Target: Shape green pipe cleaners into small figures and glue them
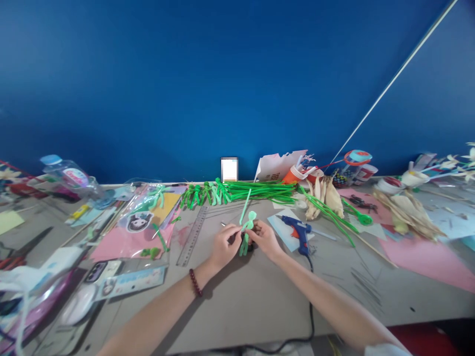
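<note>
Just above the middle of the table, I hold a small light green pipe cleaner figure (252,216) between both hands. It has a round looped head and two legs hanging down. My left hand (225,245) pinches it from the left, fingers closed at its body. From the other side, my right hand (267,241) grips it with thumb and fingers together. A straight light green pipe cleaner (245,207) sticks up beside the figure's head; whether it is joined to the figure is unclear. Behind the hands stand several similar green figures (202,194).
A bundle of green pipe cleaners (260,192) lies along the wall. On the right are a blue glue gun (301,231) with its cord, dried husks (332,198) and pink paper (426,257). Leftward lie a clear ruler (193,235), a plastic bag, a phone and scissors (27,249).
</note>
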The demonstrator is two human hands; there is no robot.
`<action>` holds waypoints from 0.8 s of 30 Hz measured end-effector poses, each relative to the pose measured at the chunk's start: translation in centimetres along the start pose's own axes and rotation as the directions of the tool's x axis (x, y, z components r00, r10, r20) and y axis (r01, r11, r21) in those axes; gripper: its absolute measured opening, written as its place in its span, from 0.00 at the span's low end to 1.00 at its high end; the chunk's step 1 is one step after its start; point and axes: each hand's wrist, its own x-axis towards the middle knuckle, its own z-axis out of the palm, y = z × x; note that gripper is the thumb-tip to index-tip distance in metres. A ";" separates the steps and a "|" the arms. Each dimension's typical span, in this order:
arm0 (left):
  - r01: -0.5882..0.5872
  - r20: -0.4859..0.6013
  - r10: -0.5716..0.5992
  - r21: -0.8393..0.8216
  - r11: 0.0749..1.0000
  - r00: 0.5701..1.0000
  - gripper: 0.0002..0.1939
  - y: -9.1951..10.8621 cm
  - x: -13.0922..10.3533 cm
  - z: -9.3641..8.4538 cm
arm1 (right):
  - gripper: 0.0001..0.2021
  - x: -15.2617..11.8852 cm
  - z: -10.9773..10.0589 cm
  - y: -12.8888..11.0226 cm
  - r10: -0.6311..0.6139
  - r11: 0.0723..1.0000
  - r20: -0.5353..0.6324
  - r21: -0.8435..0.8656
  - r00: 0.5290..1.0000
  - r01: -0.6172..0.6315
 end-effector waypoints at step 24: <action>0.136 -0.086 -0.149 -0.138 0.981 0.985 0.11 0.1 0.5 -0.3 | 0.07 -0.3 -0.3 0.1 -0.195 0.897 0.157 -0.371 0.968 0.241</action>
